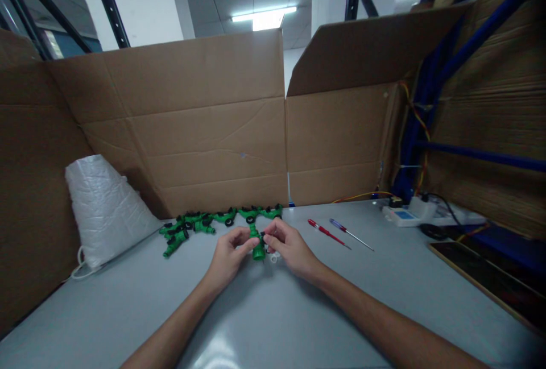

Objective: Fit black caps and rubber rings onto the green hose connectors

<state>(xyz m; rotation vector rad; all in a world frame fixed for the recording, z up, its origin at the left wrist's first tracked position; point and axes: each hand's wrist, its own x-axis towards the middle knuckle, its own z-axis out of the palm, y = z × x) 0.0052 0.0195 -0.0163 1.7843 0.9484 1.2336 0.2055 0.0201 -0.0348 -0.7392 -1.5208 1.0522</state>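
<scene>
Between both hands, a little above the table, is a green plastic toy vehicle (258,252) with dark parts. My left hand (232,251) is closed on its left side, thumb and fingers pinching the green body. On the other side my right hand (290,245) pinches a small dark part at the toy's edge, which the fingers partly hide. A small whitish, ring-like piece (274,257) shows just below the right fingertips; whether it is attached to the toy I cannot tell. Behind the hands, several similar green toys (225,217) with black wheels stand in a row.
A red screwdriver (328,233) and a blue-handled screwdriver (350,235) lie to the right. Farther right are a power strip (407,215) with cables and a dark flat panel (490,278). A white padded bag (106,210) leans at left. Cardboard walls (205,124) enclose the table's back.
</scene>
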